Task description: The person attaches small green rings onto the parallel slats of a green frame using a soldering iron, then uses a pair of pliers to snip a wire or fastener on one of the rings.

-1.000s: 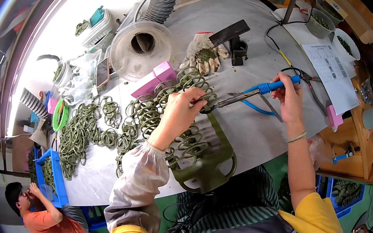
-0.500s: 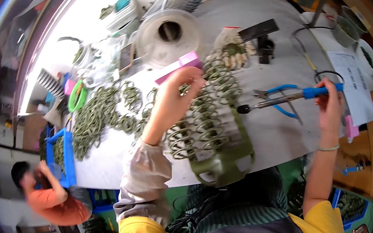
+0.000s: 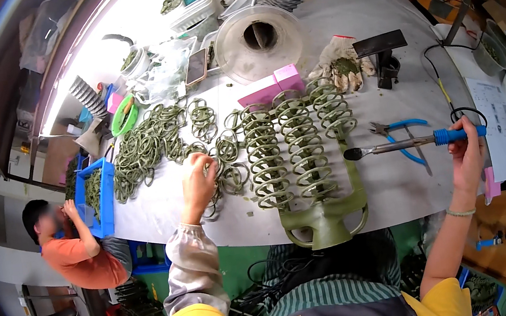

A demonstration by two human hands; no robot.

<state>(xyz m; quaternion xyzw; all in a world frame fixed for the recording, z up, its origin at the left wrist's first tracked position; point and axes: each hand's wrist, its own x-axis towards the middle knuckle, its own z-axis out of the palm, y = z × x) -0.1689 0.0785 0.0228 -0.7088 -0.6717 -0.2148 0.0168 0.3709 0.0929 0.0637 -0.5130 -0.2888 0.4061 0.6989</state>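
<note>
My left hand is over loose olive-green rings, fingers curled together; whatever they may hold is hidden. My right hand grips the blue handle of a soldering iron. The iron lies level in the air, its dark, broad tip pointing left and close to the green frame's right side. That olive-green frame rests at the table's front edge, its handle-like end toward me. Three columns of stacked rings run up it. The frame's far end lies by a pink block.
Blue-handled pliers lie beneath the iron. Beyond are a work glove, a dark stand and a clear funnel-shaped hood. A heap of green rings spreads left. A person in orange sits by a blue crate.
My left hand has moved from above the ring columns back and left to the loose rings. My right hand still holds the soldering iron. The whole view has shifted slightly.
</note>
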